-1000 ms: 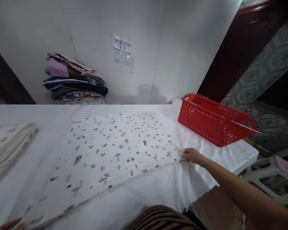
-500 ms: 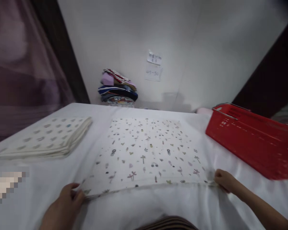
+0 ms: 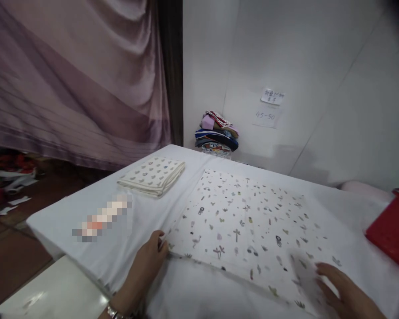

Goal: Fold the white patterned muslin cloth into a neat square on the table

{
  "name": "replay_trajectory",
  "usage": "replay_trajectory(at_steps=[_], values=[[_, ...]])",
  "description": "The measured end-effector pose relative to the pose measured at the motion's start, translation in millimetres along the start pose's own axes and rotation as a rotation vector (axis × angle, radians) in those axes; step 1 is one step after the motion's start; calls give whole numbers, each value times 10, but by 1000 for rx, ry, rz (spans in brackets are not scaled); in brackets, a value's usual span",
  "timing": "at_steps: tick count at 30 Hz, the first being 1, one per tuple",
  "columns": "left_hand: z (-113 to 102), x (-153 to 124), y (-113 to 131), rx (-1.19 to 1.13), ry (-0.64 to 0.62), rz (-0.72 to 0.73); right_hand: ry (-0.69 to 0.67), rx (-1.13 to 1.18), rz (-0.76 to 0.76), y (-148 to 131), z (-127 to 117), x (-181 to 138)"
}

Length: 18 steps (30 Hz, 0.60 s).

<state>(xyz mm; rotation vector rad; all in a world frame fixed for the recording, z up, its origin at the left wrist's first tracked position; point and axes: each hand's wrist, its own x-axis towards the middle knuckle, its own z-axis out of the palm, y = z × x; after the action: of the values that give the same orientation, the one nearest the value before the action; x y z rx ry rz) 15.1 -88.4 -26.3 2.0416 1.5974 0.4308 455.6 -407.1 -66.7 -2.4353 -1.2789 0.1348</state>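
While left fingers (image 3: pixel 156 234) pinch the thin, printed, rectangular cloth (image 3: pixel 239 221), right fingers (image 3: pixel 330 271) blur near its edge — grip unclear.

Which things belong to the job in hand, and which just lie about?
In hand:
rectangular white cloth with small prints, left hand and right hand at its near side
white cloth-covered table beneath

Apparently lying about:
folded cream cloth with grey motifs
multicoloured fabric stack
red plastic basket, partly visible
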Motion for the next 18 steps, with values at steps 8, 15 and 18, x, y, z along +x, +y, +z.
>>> replay_trajectory(at_steps=[8,15,18], values=[[-19,-35,-22,-3,11,-29,-167,-132,-497,-837,454,294],[-84,6,16,64,-81,-95,-146,-185,-538,-821,493,418],[-95,7,30,86,-104,-91,-117,-179,-582,-1070,535,653]])
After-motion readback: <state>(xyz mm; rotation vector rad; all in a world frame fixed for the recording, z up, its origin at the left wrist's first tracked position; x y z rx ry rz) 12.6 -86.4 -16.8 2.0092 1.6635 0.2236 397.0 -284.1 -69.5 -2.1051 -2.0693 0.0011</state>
